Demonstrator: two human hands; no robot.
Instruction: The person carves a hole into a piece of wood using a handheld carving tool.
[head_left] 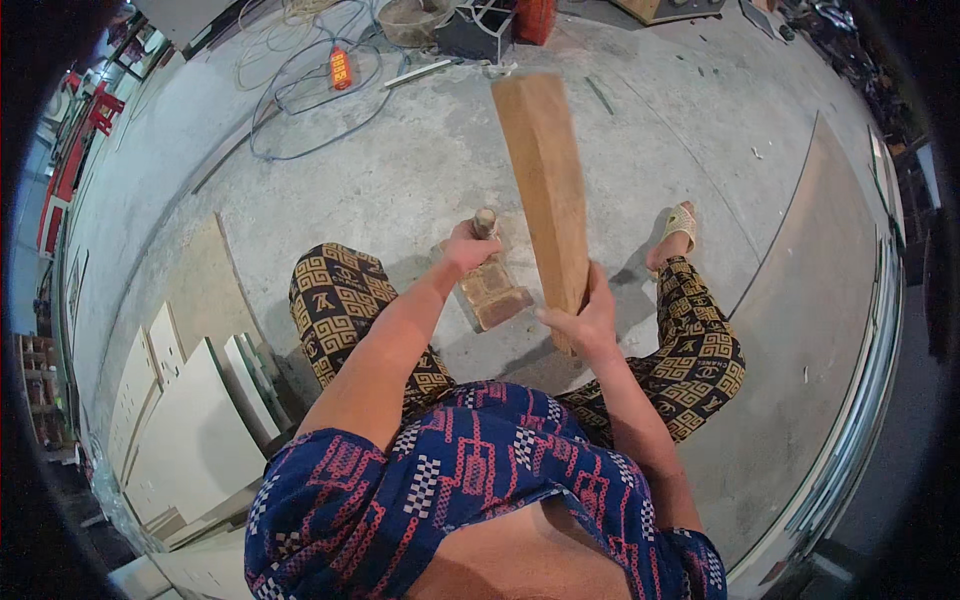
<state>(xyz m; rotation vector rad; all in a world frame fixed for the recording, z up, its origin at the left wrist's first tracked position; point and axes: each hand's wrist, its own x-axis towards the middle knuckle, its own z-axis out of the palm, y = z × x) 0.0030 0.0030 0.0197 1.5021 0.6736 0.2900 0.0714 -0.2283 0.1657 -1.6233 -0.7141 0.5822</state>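
Left grip (472,248) closed on knobbed wooden block (492,296); right grip (588,318) wrapped round lower end of timber (545,180). Likely top-heavy: steady it before shifting block.

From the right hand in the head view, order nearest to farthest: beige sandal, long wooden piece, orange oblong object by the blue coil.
1. Long wooden piece: held in the right hand.
2. Beige sandal: worn, ahead to the right.
3. Orange oblong object: far ahead, to the left.

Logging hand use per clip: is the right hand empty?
No, the right hand grips the long wooden piece near its lower end.
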